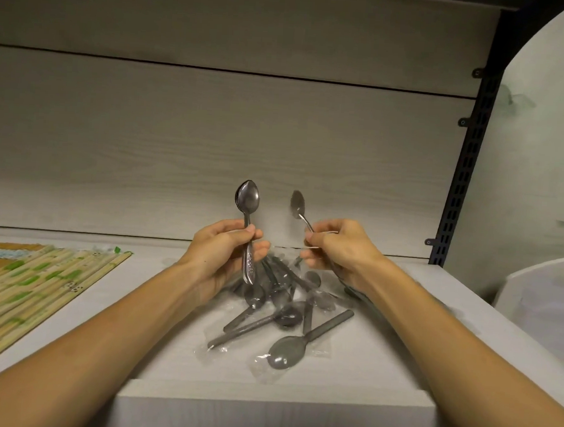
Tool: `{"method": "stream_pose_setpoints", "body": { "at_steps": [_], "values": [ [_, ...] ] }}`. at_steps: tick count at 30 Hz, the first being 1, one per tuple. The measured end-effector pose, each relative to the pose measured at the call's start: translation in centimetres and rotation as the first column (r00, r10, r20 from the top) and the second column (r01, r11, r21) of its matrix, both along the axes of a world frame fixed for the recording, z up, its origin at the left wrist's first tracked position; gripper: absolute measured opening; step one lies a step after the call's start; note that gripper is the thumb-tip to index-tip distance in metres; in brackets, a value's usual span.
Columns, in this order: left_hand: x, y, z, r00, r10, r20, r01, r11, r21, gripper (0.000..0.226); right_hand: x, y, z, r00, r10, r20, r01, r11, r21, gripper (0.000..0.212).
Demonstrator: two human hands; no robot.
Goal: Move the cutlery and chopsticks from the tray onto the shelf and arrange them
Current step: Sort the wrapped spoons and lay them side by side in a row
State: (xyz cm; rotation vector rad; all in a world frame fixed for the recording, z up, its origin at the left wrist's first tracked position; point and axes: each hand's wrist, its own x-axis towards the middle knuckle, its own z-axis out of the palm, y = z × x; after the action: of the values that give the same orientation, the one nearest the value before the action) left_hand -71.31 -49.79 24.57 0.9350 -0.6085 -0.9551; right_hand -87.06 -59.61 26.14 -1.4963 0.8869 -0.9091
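**A spoon in each hand above the pile on the shelf**

From the head camera, both forearms reach in over the pale wooden shelf (380, 358). The left hand (220, 254) has its fingers curled round the handle of a metal spoon (248, 199), thumb pressed on the stem, and holds it upright with the bowl at the top; a second bowl seems to sit right behind the first, though I cannot tell for sure. The right hand (336, 246) pinches the thin stem of another spoon (298, 202) between thumb and fingertips, its bowl tilted up and to the left. The two raised spoons are near each other but apart.

Below and between the hands, on the shelf, lies a loose pile of dark spoons in clear plastic sleeves (281, 309), handles crossing at all angles. One wrapped grey spoon (287, 350) lies nearest the front edge, bowl toward the viewer.

At the left of the shelf, well apart from the pile, rows of bamboo chopsticks in green-printed wrappers (28, 283) lie side by side. A white curved object (546, 302) stands at the right.
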Motion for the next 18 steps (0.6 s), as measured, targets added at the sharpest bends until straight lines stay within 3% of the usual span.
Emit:
{"method": "stream_pose_setpoints", "body": {
  "at_steps": [4,11,16,18],
  "values": [
    [-0.4,0.2,0.0,0.999,-0.043,0.017,0.043,0.999,-0.016,0.033,0.3,0.6,0.1,0.997,-0.013,-0.076,0.004,0.993,-0.114,0.014],
    [-1.1,0.1,-0.2,0.991,-0.103,0.087,0.101,0.994,0.031,0.013,0.9,2.1,0.0,0.975,0.22,0.036,-0.222,0.974,0.049,0.006],
    [-1.3,0.1,-0.3,0.979,-0.107,0.171,0.101,0.994,0.039,0.017,0.9,2.4,0.0,0.968,0.25,-0.019,-0.251,0.965,-0.075,0.005],
    [-1.4,0.3,-0.2,0.976,-0.125,0.181,0.122,0.992,0.029,0.018,0.8,2.3,0.0,0.966,0.258,-0.035,-0.259,0.964,-0.05,0.01]
  ]
}}
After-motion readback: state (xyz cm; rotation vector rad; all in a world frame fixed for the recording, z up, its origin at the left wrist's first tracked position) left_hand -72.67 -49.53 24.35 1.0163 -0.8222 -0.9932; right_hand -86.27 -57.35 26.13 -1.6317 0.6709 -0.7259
